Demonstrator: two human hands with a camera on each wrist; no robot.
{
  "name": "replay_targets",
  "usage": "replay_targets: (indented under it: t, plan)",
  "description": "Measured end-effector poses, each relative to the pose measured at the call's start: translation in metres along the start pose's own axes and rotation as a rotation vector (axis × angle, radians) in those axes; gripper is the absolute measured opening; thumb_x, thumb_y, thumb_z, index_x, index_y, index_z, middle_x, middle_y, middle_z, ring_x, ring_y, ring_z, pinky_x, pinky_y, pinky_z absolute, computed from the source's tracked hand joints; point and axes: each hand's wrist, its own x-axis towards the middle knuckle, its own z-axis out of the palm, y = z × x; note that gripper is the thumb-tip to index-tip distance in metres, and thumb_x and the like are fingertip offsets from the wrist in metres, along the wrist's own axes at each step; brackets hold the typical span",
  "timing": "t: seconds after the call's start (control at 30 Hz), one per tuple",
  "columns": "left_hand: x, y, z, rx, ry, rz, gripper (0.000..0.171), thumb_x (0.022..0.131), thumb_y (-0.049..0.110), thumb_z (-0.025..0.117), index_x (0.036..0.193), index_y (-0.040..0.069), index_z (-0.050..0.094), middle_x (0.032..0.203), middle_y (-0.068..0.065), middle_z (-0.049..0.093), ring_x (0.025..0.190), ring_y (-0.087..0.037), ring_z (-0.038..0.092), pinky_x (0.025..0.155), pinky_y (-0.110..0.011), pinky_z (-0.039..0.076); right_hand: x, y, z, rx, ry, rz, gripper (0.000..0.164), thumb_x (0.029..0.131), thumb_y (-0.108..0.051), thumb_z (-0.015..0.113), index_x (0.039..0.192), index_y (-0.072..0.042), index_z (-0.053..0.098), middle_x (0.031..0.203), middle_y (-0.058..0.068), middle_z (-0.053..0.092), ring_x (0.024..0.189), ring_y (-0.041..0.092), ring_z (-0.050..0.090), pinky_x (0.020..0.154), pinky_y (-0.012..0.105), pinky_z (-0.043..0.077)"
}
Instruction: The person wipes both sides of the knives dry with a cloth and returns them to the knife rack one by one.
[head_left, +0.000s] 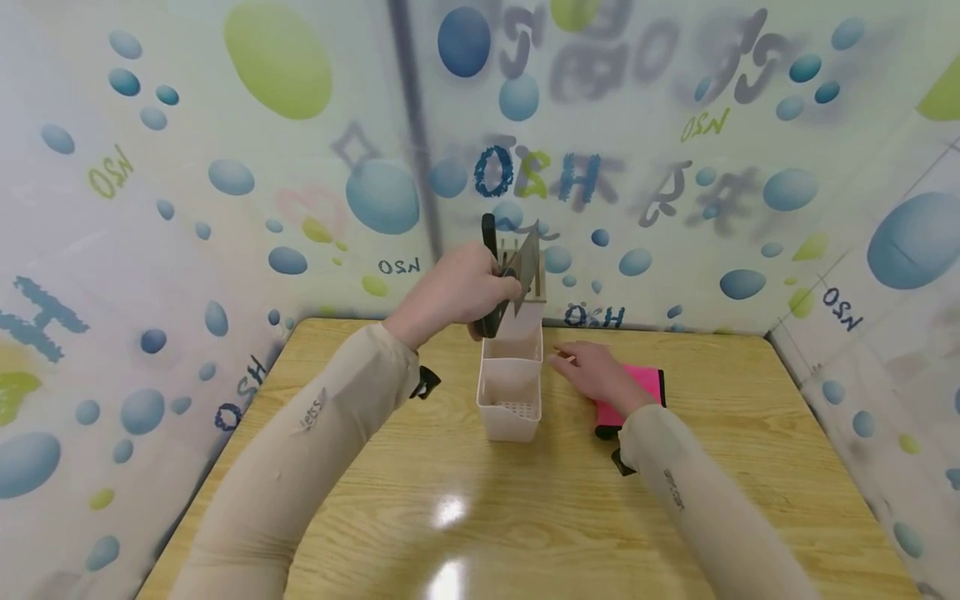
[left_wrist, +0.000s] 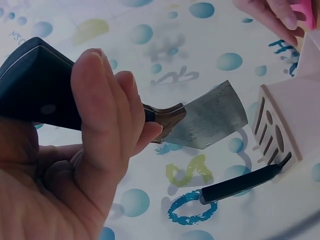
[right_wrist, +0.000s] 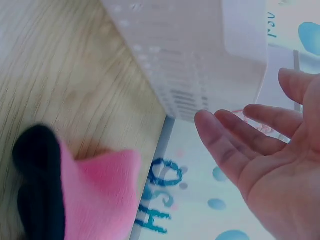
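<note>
My left hand [head_left: 468, 287] grips the black handle of a broad-bladed kitchen knife [left_wrist: 210, 120], up at the back of a white knife holder [head_left: 512, 364]. Its fingers curl round the handle in the left wrist view, and the bare blade is outside the slots. A second black-handled knife [left_wrist: 242, 184] sits in a slot of the holder's top. My right hand [head_left: 592, 371] is just right of the holder with nothing in it. In the right wrist view its fingers are loosely extended beside the holder's perforated wall.
A folded pink cloth [head_left: 647, 385] with black edging lies on the wooden table [head_left: 360, 483], partly under my right hand in the head view. The holder has open bins at its front. A patterned wall covering [head_left: 300, 167] rises behind the table's back edge.
</note>
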Motion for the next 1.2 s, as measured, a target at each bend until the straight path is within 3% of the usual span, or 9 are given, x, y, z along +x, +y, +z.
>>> replay_targets:
  t: [0.23, 0.43, 0.7, 0.77, 1.2]
  plan:
    - [0.010, 0.014, -0.013, 0.028, -0.030, -0.061, 0.030, 0.093, 0.022, 0.055, 0.073, 0.002, 0.066, 0.065, -0.011, 0.069, 0.054, -0.025, 0.069, 0.055, -0.032, 0.056, 0.009, -0.012, 0.003, 0.062, -0.054, 0.030, 0.060, 0.100, -0.040, 0.050, 0.144, -0.002, 0.042, 0.131, 0.019, 0.059, 0.117, 0.035, 0.057, 0.098, 0.050, 0.046]
    - [0.018, 0.023, -0.023, 0.063, -0.045, -0.060, 0.024, 0.093, 0.021, 0.055, 0.083, 0.002, 0.065, 0.072, -0.012, 0.070, 0.054, -0.022, 0.069, 0.057, -0.030, 0.057, 0.015, -0.013, 0.008, 0.063, -0.074, 0.031, 0.055, 0.100, -0.039, 0.050, 0.140, -0.002, 0.049, 0.126, 0.019, 0.061, 0.116, 0.035, 0.057, 0.096, 0.049, 0.048]
    - [0.028, 0.030, -0.032, 0.002, -0.074, -0.058, 0.017, 0.090, 0.016, 0.058, 0.095, 0.001, 0.061, 0.083, -0.016, 0.068, 0.059, -0.026, 0.070, 0.057, -0.034, 0.058, 0.020, -0.013, 0.014, 0.114, -0.069, 0.085, 0.043, 0.100, -0.042, 0.050, 0.118, -0.006, 0.063, 0.103, 0.012, 0.067, 0.080, 0.021, 0.063, 0.074, 0.037, 0.053]
    - [0.030, 0.031, -0.034, -0.016, -0.083, -0.062, 0.016, 0.089, 0.014, 0.058, 0.095, -0.001, 0.061, 0.084, -0.017, 0.068, 0.060, -0.028, 0.071, 0.058, -0.035, 0.058, 0.021, -0.013, 0.015, 0.137, -0.072, 0.104, 0.043, 0.100, -0.043, 0.050, 0.117, -0.006, 0.063, 0.101, 0.011, 0.067, 0.078, 0.019, 0.063, 0.072, 0.036, 0.053]
    - [0.038, 0.039, -0.041, -0.025, -0.132, -0.091, 0.023, 0.090, 0.017, 0.059, 0.104, -0.001, 0.056, 0.095, -0.020, 0.064, 0.063, -0.030, 0.071, 0.061, -0.037, 0.059, 0.023, -0.017, 0.021, 0.261, -0.077, 0.199, 0.042, 0.099, -0.042, 0.053, 0.117, -0.006, 0.066, 0.111, 0.011, 0.068, 0.099, 0.031, 0.066, 0.081, 0.037, 0.056]
